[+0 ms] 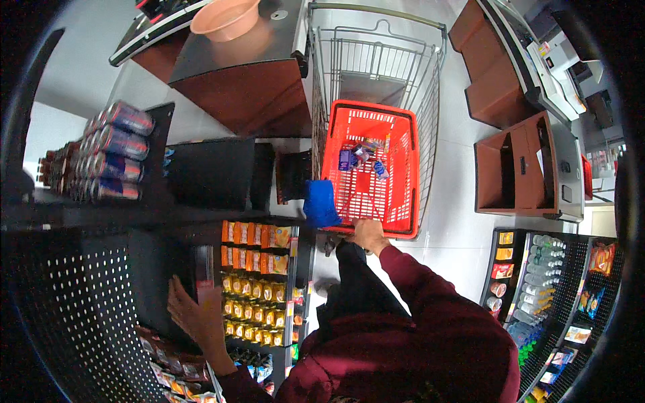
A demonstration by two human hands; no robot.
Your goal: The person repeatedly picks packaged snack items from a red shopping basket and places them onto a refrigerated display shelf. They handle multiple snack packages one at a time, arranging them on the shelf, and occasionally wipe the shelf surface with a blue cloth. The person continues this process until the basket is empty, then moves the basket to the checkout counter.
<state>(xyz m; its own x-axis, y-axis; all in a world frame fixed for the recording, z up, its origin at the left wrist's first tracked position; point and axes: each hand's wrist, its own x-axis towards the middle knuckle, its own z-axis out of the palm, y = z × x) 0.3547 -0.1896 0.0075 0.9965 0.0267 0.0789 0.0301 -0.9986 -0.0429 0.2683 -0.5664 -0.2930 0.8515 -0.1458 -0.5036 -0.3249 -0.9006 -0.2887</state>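
Note:
My right hand [370,236] is closed at the near rim of a red plastic shopping basket [414,171]; whether it also grips the cart beneath cannot be told. The basket sits in a wire shopping cart [428,116]. Several small packs lie in the basket, among them a purple pack [345,159] and a blue-and-white pack [381,170]. A blue piece [321,204] hangs at the basket's near left corner. My left hand [194,315] reaches into a dark shelf with fingers apart and nothing visible in it. Close by is a shelf-edge label strip [204,272].
Orange packs [254,234] and yellow packs [252,305] fill shelves right of my left hand. Stacked cans [121,151] stand upper left. A brown counter [252,98] carries a pink basin [227,20]. Brown cabinets [504,171] and bottle shelves [539,287] line the right side.

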